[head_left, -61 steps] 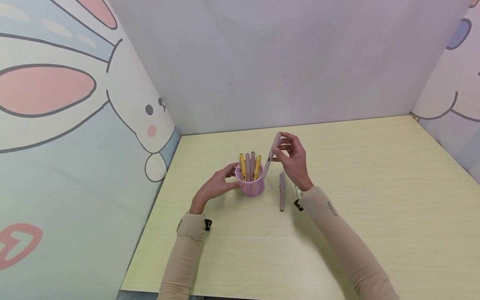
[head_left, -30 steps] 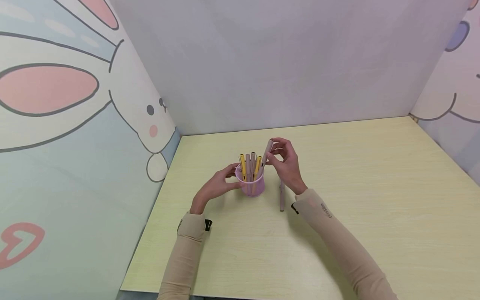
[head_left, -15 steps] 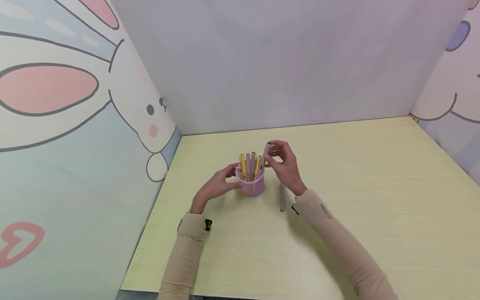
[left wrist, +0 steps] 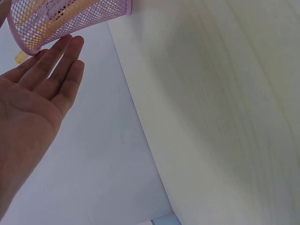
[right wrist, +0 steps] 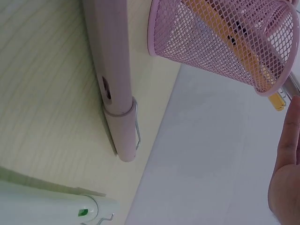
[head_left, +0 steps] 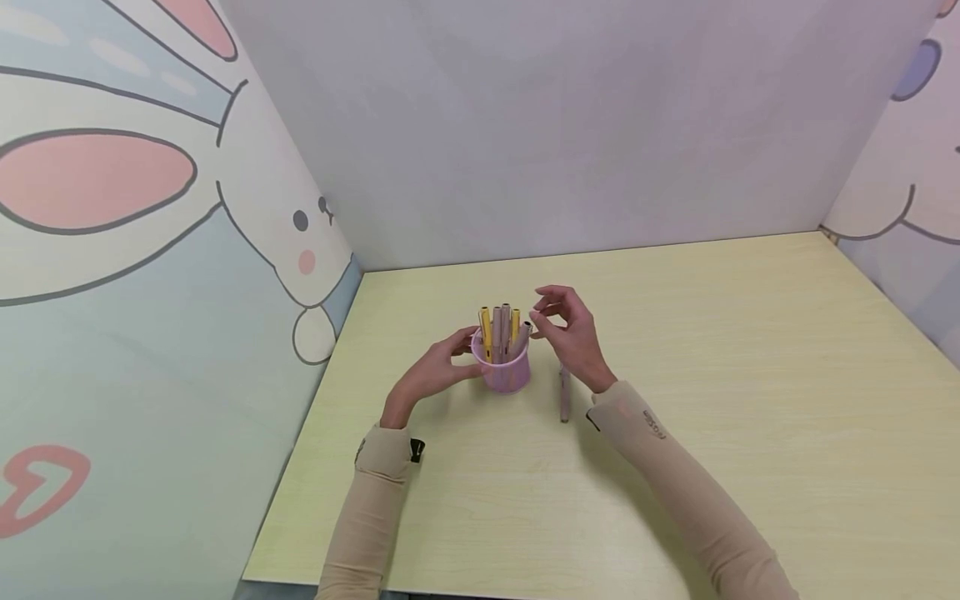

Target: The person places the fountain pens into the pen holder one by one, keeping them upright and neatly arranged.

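Note:
A pink mesh pen holder (head_left: 507, 379) stands upright on the table, with yellow pens (head_left: 486, 329) and greyish-pink pens (head_left: 497, 325) in it. My left hand (head_left: 435, 367) holds it from the left, thumb at the front and fingers behind; in the left wrist view those fingers (left wrist: 65, 79) lie along the mesh. Just right of the rim is my right hand (head_left: 573, 337), its thumb and fingers parted with nothing between them. One greyish-pink pen (head_left: 520, 342) leans against the holder's right side, its end close to my right fingertips.
A capped greyish-pink pen (head_left: 565, 400) lies on the table right of the holder, partly under my right hand. Near it, the right wrist view shows a pale green pen (right wrist: 51, 206). A grey wall (head_left: 570, 133) rises behind the table.
My right hand has brought the greyish-pink pen left into the holder, lowered it and let go. The pen now sits deeper and leans right. My left hand has stayed on the holder.

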Demonstrator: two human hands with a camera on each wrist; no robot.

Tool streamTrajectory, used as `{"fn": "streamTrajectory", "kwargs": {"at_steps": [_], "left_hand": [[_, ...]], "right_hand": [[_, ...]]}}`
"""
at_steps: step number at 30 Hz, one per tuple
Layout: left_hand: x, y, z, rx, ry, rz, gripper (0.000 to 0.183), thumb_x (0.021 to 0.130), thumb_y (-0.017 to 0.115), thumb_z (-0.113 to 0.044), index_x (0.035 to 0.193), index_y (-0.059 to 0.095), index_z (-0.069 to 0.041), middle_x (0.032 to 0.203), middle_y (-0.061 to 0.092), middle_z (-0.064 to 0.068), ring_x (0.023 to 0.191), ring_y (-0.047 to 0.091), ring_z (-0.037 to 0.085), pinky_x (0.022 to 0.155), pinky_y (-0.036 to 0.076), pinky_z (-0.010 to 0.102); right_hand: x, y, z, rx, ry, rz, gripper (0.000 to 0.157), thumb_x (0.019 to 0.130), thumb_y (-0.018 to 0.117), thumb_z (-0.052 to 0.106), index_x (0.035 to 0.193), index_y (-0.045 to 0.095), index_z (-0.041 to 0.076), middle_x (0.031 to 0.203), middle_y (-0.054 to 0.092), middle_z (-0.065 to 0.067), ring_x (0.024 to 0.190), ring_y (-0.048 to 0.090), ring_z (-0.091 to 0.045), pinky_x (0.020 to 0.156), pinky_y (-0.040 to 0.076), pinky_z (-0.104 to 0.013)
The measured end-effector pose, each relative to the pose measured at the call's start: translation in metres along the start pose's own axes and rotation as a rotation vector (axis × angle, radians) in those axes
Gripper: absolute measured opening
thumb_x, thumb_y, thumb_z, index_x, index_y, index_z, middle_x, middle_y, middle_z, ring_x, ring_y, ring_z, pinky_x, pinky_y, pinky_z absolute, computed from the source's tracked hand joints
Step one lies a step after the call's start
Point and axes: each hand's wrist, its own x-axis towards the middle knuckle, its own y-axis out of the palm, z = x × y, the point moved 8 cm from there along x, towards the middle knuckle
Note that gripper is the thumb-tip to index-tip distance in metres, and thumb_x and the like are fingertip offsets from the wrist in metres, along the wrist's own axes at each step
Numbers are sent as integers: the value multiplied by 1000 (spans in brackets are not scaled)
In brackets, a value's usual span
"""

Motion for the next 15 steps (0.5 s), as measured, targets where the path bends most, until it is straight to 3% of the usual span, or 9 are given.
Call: {"fn": "streamTrajectory", "kwargs": {"at_steps": [5, 15], "left_hand": [[0, 0, 1, -8, 5, 0, 78, 96, 72, -31, 160, 36, -5, 149, 54, 15, 136, 51, 33, 113, 39, 54], [-1, -1, 2, -2, 4, -4, 78, 96, 72, -32, 160, 36, -5, 149, 54, 15, 136, 51, 34, 113, 40, 54]], "right_hand": [[0, -7, 0, -5, -13, -12, 37, 94, 57, -21, 130, 48, -20, 108, 52, -37, 91, 62, -17, 67, 62, -34], [-2, -30, 2, -16, -43, -53, 35, 95, 62, -15, 129, 52, -15, 105, 56, -28, 88, 63, -16, 65, 61, -30]]}}
